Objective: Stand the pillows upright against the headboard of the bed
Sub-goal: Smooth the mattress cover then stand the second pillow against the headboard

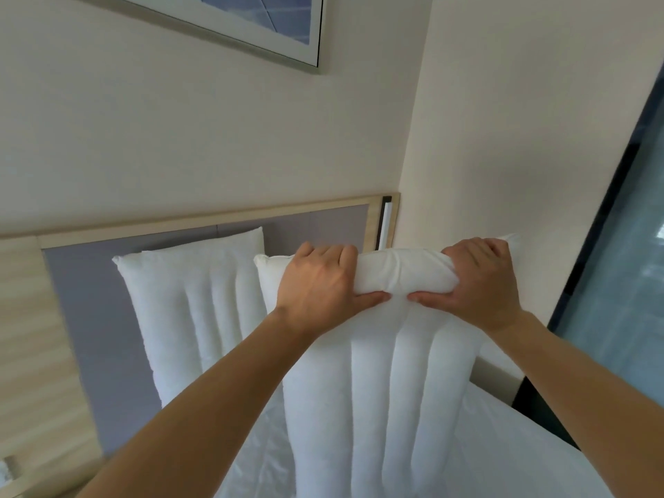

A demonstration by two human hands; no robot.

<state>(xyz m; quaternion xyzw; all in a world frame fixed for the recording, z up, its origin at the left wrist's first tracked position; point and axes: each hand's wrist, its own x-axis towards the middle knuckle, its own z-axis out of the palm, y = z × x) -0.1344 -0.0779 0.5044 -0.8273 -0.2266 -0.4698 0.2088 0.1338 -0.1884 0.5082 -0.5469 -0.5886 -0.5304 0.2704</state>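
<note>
My left hand [316, 282] is clamped over the top edge of the near pillow [377, 389], knuckles up, fingers curled over the far side and thumb pressed along the front. My right hand [481, 282] grips the same edge the same way, a little further right, its thumb pointing in toward the left thumb until the two tips almost meet. Between my hands the top of the pillow is squeezed into a tight roll. Both forearms are bare and reach up and forward from the lower corners of the view, the left one long and straight, the right one coming in more steeply.

The pillow I hold is white with long stitched channels running down its front; it stands on end, its lower part out of sight below. Just beside it on the left, a second pillow [194, 310] of the same kind stands upright, leaning on the grey padded headboard [90, 318] with its light wood frame. White bedding [521, 454] lies at the lower right. Above the headboard is a cream wall [179, 138] with the corner of a framed picture [251, 19], and a dark-framed window [618, 246] is on the right.
</note>
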